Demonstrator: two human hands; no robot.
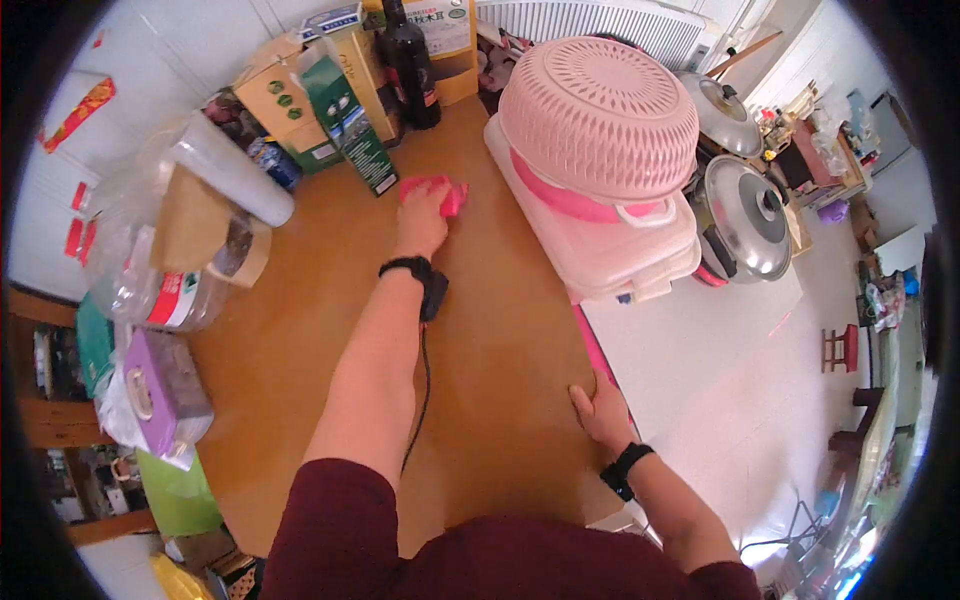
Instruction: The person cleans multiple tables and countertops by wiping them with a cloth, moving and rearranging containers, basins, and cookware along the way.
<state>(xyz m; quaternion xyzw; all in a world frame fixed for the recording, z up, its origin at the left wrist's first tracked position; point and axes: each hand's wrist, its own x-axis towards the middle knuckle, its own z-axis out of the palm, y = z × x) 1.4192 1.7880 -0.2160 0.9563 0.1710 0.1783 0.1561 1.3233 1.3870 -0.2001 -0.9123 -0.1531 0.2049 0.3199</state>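
Note:
On the brown tabletop (pixel 490 390), my left hand (pixel 424 215) presses down on a pink cloth (pixel 455 200) near the back, with the fingers closed over it. A green box (pixel 350 125) stands tilted just behind that hand. My right hand (pixel 604 418) lies at the table's right edge with the thumb spread from the fingers, holding nothing; part of it is hidden over the edge. Both wrists wear black straps, and a cable runs back from the left one.
A pink basket (pixel 600 115) sits on pale pink containers (pixel 625 250) at the back right, beside lidded pans (pixel 748 215). A dark bottle (pixel 410 70) stands behind. Along the left are a plastic-wrap roll (pixel 235 170), a clear jar (pixel 185 300) and a purple-lidded box (pixel 155 390).

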